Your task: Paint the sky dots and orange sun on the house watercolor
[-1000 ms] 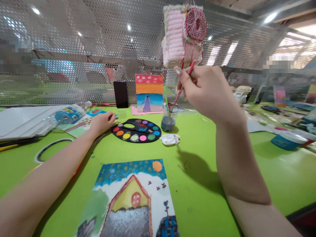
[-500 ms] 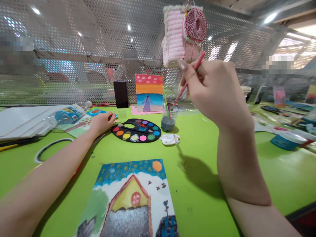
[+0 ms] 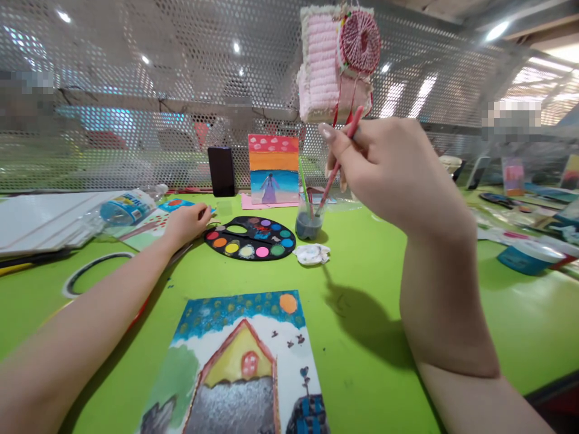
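Note:
Pinched in my right hand is a pink paintbrush, slanting down with its tip inside a clear cup of grey water. A green stick also stands in that cup. My left hand rests with curled fingers by the left end of a black paint palette; whatever it may hold is hidden. Crumpled white tissue lies in front of the cup. Nearest me is a painting of a house under a blue sky with an orange disc.
A small sunset painting and a dark phone stand upright at the back. On the left are a plastic bottle, a tape roll and white boards. A pink woven piece hangs above; a blue tub sits right.
My right hand has moved down and slightly left, bringing the paintbrush's tip lower into the cup. My left hand stays where it was.

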{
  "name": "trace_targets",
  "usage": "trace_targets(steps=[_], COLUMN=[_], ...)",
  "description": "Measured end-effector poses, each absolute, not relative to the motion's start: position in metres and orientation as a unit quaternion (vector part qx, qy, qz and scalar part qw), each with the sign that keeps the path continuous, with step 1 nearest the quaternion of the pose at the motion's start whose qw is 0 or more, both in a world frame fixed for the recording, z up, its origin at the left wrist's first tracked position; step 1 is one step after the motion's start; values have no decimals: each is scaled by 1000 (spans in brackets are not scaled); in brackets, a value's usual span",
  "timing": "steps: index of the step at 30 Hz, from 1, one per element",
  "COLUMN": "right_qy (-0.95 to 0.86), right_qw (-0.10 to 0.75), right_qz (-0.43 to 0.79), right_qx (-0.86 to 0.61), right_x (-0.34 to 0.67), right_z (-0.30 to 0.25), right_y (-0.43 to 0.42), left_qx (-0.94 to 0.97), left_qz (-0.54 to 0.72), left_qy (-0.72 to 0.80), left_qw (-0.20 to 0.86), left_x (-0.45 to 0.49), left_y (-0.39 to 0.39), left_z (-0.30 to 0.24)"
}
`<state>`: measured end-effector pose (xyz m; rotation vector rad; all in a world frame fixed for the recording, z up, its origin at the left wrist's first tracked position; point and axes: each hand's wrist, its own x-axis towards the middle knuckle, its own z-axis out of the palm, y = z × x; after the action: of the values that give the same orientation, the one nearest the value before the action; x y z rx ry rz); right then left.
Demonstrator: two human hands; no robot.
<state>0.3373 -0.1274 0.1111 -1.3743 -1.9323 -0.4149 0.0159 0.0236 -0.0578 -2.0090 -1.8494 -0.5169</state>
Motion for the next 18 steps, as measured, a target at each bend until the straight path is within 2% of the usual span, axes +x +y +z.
trace_targets(steps=[11,18], right_qy=[-749,-727], right_qw=[356,459], right_qz=[-152,-199], right_qx=[-538,-470], right_x=[340,341], right_z=[107,108], right_y=[-108,-116], left_qx=[-713,-714], left_qz=[-186,-185], left_qy=[-650,-652], left_qw=[186,176], left_x=[15,16], left_y=[23,22], left_z=[-58,-57])
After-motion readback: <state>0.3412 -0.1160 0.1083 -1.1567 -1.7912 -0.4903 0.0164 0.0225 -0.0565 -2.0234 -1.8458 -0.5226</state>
